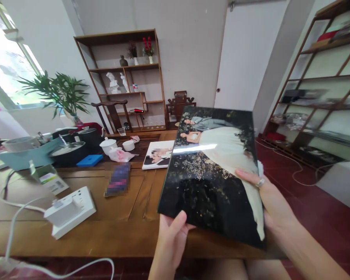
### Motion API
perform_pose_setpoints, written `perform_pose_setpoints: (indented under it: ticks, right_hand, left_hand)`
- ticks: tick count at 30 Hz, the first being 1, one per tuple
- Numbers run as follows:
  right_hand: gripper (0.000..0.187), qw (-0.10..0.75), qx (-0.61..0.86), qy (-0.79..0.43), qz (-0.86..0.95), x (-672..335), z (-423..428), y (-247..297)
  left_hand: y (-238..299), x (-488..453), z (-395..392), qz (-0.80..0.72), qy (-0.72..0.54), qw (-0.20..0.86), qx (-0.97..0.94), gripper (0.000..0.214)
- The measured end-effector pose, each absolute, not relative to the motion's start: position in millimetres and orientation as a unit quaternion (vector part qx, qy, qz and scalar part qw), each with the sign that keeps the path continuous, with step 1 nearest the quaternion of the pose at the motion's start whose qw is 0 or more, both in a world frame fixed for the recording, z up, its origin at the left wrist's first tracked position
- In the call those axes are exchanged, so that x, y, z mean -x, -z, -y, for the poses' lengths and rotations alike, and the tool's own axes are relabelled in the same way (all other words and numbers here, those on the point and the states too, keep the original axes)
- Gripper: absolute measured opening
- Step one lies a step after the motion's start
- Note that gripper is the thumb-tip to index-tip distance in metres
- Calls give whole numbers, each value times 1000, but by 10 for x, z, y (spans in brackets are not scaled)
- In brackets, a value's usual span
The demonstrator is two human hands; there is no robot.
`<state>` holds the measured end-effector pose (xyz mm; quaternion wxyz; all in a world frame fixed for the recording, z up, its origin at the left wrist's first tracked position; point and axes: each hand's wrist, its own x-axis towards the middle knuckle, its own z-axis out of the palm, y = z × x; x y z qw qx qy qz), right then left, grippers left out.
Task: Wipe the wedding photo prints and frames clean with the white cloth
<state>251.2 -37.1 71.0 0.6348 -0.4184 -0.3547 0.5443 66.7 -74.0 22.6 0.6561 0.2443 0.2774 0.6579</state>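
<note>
A large glossy wedding photo panel [204,190] is held up above the front of the wooden table, tilted toward me and turned sideways. It shows a couple in wedding clothes against dark foliage. My left hand [173,235] grips its lower left corner, thumb on the front. At the right edge my right hand [261,190], wearing a ring, holds it with a finger across the front; something whitish sticks out beside that hand. Behind the panel a second photo [156,157], white-edged, lies on the table, partly hidden.
On the wooden table [116,229] are a white power strip [78,210] with cables, a small open box [51,179], a blue block [89,160], a lidded white bowl [108,146] and pots at the left. Shelves [119,68] and a chair [181,103] stand behind.
</note>
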Motion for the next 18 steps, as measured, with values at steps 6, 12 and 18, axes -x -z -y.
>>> perform_pose_setpoints:
  ticks: [6, 12, 18]
  right_hand:
    - [33, 534, 433, -613, 389, -2507, 288, -574]
    - [32, 584, 536, -283, 540, -2912, 125, -577]
    - [19, 256, 478, 62, 838, -3132, 235, -386]
  left_hand:
    - [-206, -688, 937, -344, -626, 679, -171, 68]
    - [-139, -336, 1003, -391, -640, 641, -163, 58]
    - [-43, 105, 1068, -412, -699, 577, -88, 41]
